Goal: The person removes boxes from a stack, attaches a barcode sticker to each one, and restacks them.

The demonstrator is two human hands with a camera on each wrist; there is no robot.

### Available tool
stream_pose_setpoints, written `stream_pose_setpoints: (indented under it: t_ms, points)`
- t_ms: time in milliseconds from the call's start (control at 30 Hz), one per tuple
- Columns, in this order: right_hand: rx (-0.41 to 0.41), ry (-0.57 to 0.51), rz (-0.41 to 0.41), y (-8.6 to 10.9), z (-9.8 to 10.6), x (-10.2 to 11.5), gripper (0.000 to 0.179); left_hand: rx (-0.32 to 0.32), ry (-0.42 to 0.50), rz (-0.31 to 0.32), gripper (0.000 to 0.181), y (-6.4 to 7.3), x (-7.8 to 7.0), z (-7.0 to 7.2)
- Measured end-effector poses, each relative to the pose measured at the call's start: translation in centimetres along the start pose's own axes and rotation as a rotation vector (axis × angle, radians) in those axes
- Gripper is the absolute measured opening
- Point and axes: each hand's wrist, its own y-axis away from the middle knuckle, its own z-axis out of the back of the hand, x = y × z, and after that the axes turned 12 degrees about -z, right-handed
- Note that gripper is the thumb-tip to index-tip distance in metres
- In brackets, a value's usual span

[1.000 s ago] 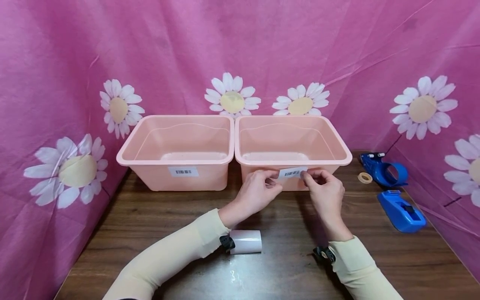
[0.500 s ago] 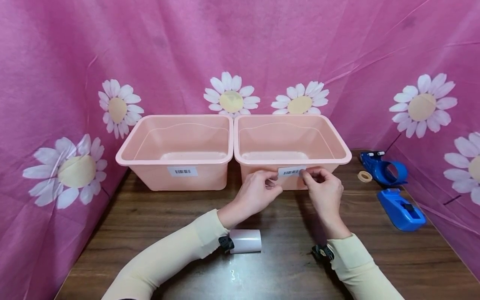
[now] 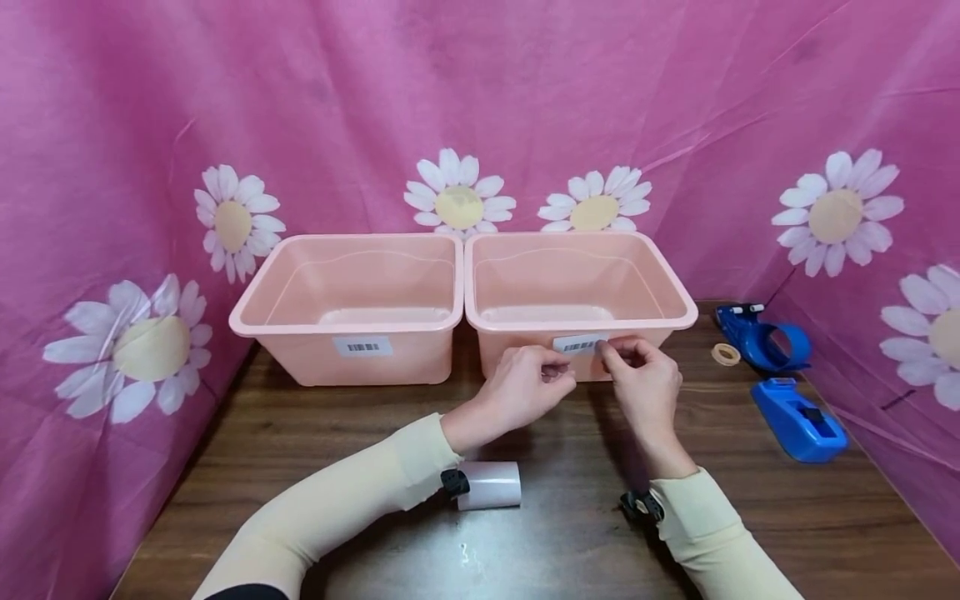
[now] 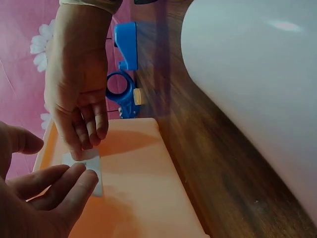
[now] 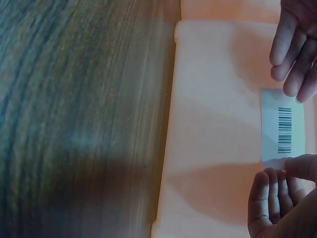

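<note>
A white barcode label (image 3: 576, 344) lies against the front wall of the right pink bin (image 3: 585, 324). With thumb and fingertips, my right hand (image 3: 645, 390) pinches the label's right end, as the right wrist view shows too. My left hand (image 3: 517, 390) is at the label's left end, fingers loosely bent and thumb apart from them in the left wrist view; the fingertips (image 4: 81, 181) overlap the label there. Beside this bin stands the left pink bin (image 3: 412, 360), bearing a similar barcode label (image 3: 363, 346) on its front.
A white roll (image 3: 493, 486) lies on the wooden table (image 3: 570, 533) by my left wrist, looming large in the left wrist view. At right are a blue tape dispenser (image 3: 804, 432), a blue tape gun (image 3: 776, 348) and a small cream tape ring (image 3: 725, 355). Pink flowered cloth surrounds the table.
The label has levelled slightly and sits closer against the bin. My left fingers have come off its left edge and shifted a little right and down; my right hand stays at its right end.
</note>
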Motion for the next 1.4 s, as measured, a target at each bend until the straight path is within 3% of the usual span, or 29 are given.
stream_pose_setpoints:
  t_ms: [300,633,1000,1400]
  points:
    - [0.015,0.007,-0.023,0.1,0.2,0.0,0.024,0.067,0.075,-0.052,0.034,-0.5,0.5,0.3]
    - [0.067,0.004,-0.024,0.6,0.6,-0.2,0.027,0.164,0.123,-0.056,0.044,-0.9,0.8,-0.1]
    - [0.270,-0.143,0.016,0.9,0.3,0.1,0.015,0.159,0.098,-0.024,0.044,-1.2,0.9,-0.6]
    - [0.305,-0.201,-0.008,0.7,1.1,-0.4,0.025,0.175,0.118,0.013,0.053,-0.1,2.5,0.6]
